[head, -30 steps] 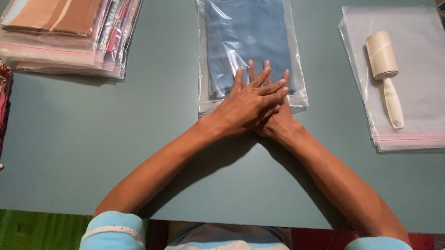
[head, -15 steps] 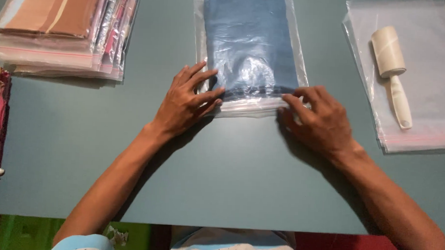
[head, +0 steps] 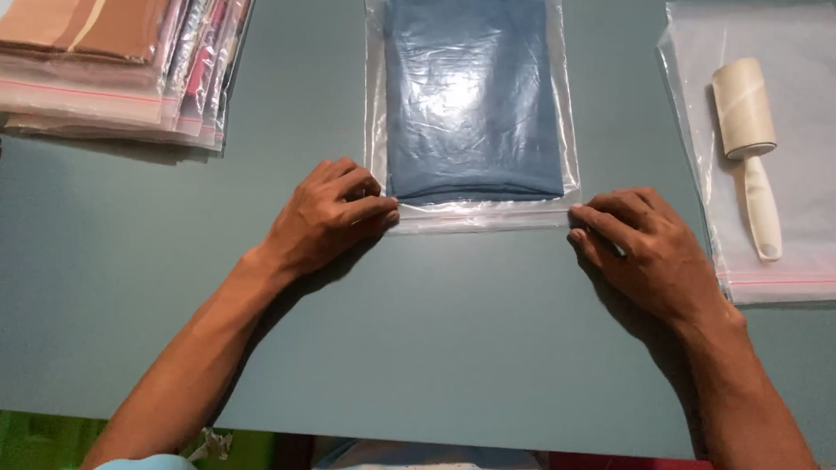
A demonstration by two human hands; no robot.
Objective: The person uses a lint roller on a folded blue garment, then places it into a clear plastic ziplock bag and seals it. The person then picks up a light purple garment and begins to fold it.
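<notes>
I see the clear bag [head: 473, 107] with folded blue cloth [head: 474, 89] lying at the middle of the tabletop's [head: 433, 337] far edge. My left hand [head: 331, 213] pinches the bag's near left corner; my right hand [head: 644, 248] pinches the near right corner. A lint roller [head: 750, 145] rests on empty bags [head: 793, 109] at the far right corner; filled bags [head: 109, 57] are stacked at the far left corner.

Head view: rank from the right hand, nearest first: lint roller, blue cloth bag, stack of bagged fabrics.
From the right hand:
1. Blue cloth bag, touched at its near right corner.
2. Lint roller, up and right, on empty clear bags.
3. Stack of bagged fabrics, far top-left.
</notes>
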